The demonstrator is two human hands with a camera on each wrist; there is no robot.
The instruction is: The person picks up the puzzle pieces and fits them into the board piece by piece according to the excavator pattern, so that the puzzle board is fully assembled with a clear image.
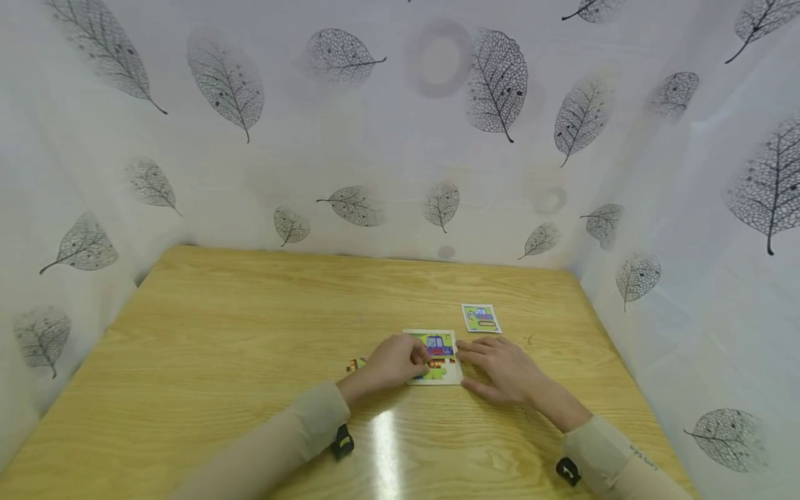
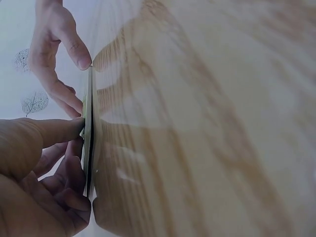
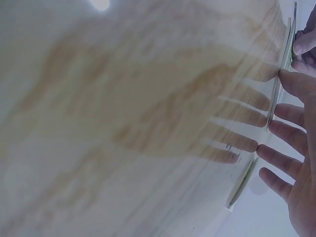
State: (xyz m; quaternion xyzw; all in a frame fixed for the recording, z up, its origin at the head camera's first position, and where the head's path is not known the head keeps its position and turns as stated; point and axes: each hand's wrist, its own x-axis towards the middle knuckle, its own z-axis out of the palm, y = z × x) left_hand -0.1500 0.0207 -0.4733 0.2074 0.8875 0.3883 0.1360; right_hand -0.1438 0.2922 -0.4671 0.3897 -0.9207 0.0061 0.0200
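Note:
A small jigsaw puzzle in a pale square frame lies on the table, showing a purple and red vehicle on green. Part of its lower right is bare white. My left hand is over the puzzle's left side, thumb and fingers curled, pinching a green puzzle piece at its lower part; the fingertips partly hide it. My right hand rests on the table with fingers extended, their tips touching the frame's right edge. In the right wrist view, the fingers of the right hand are spread and nearly straight.
Beyond the puzzle, to the right, lies a small picture card with a similar vehicle. Loose puzzle pieces lie left of the puzzle, partly behind the left wrist. A leaf-patterned curtain encloses the wooden table at back and sides.

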